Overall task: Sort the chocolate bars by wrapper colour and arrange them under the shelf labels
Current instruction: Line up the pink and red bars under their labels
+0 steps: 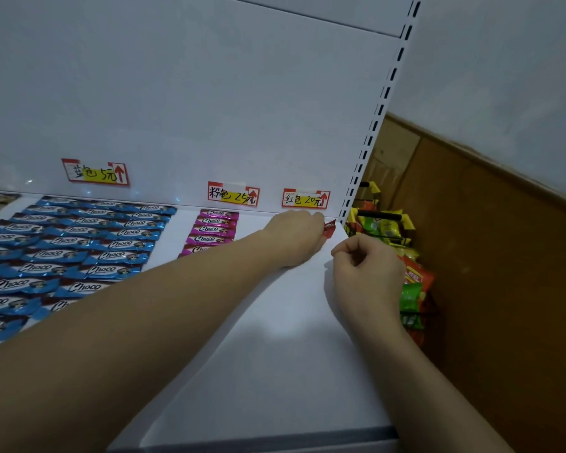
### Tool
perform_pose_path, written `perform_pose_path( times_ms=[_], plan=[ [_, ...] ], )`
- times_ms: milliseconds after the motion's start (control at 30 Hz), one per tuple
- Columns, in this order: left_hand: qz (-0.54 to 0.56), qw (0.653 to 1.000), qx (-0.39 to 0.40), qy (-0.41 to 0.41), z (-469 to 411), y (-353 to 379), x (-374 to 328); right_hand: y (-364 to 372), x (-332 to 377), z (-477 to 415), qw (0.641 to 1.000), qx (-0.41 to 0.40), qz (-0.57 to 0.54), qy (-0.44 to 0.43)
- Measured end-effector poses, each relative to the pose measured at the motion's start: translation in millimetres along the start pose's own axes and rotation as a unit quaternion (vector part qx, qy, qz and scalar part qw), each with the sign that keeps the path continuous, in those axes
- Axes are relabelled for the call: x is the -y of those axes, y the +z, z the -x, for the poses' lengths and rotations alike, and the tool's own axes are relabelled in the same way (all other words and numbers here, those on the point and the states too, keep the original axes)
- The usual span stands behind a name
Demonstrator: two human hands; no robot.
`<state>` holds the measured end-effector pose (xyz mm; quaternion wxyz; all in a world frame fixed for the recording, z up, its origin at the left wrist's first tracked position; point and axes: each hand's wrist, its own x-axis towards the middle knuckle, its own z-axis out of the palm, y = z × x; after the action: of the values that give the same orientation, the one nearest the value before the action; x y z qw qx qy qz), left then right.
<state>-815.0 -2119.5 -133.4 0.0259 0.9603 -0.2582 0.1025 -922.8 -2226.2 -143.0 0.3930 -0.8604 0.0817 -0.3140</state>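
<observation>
Now I see the left hand reaching far across the shelf, fingers curled round a red bar right below the red label. Only the bar's right end shows, poking out past the fingers toward the shelf's right edge; the rest is hidden, so I cannot tell its full axis. The right hand hovers just beside, fingers curled in, thumb on forefinger, holding nothing I can see. Blue bars and pink bars lie lengthwise left to right, further left.
</observation>
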Motion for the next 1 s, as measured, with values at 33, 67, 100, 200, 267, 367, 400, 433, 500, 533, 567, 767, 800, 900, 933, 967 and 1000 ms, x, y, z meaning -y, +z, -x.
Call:
perform_pose_path(
  times_ms=[33,67,100,200,267,367,400,433,500,533,567,767,800,900,933,967,1000],
  plan=[
    [-0.001,1.000,-0.004,0.003,1.4,-1.6,0.7,0.4,0.0,0.2,1.000,-0.006,-0.004,0.001],
    [0.013,1.000,-0.012,0.003,2.9,-5.2,2.6,0.6,0.2,0.3,1.000,-0.011,-0.006,0.003],
    [0.044,0.999,-0.024,-0.003,4.2,-11.2,6.1,0.6,0.2,-0.1,1.000,-0.016,-0.008,0.004],
    [0.169,0.982,-0.066,-0.053,13.3,-40.3,26.8,-1.8,2.0,-0.2,1.000,-0.015,-0.011,0.004],
    [0.283,0.952,-0.072,-0.088,28.6,-58.8,41.8,-4.1,6.1,3.1,1.000,-0.007,-0.018,0.003],
    [0.474,0.869,-0.053,-0.131,65.3,-74.9,53.7,-0.7,11.7,5.8,0.997,0.072,-0.040,0.016],
    [0.528,0.836,-0.045,-0.144,78.0,-77.5,55.4,3.2,12.7,4.2,0.993,0.119,-0.019,0.006],
    [0.581,0.798,-0.039,-0.158,88.7,-79.2,56.3,7.9,13.1,0.1,0.986,0.164,0.018,-0.016],
    [0.668,0.719,-0.036,-0.190,103.5,-80.5,60.2,19.0,15.7,-15.5,0.964,0.222,0.110,-0.093],
    [0.695,0.686,-0.036,-0.212,108.5,-81.5,63.1,24.7,17.5,-25.8,0.948,0.236,0.158,-0.142],
    [0.717,0.655,-0.035,-0.235,111.9,-81.5,67.0,30.7,18.8,-35.9,0.930,0.246,0.201,-0.185],
    [0.844,0.441,-0.021,-0.304,123.5,-80.5,80.4,48.9,20.5,-68.4,0.884,0.316,0.273,-0.209],
    [0.856,0.415,-0.020,-0.307,123.6,-79.7,80.1,47.6,21.1,-69.2,0.897,0.306,0.245,-0.205],
    [0.866,0.389,-0.019,-0.314,121.9,-75.1,78.5,49.0,18.4,-62.9,0.958,0.226,0.105,-0.142],
    [0.866,0.387,-0.020,-0.317,121.6,-74.6,78.1,51.5,19.2,-63.3,0.977,0.195,0.034,-0.084],
    [0.866,0.385,-0.021,-0.318,121.0,-74.0,78.0,54.3,20.6,-65.6,0.984,0.172,-0.029,-0.020],
    [0.867,0.383,-0.022,-0.317,121.2,-74.1,77.6,56.0,22.1,-68.1,0.984,0.163,-0.063,0.039]
  ],
)
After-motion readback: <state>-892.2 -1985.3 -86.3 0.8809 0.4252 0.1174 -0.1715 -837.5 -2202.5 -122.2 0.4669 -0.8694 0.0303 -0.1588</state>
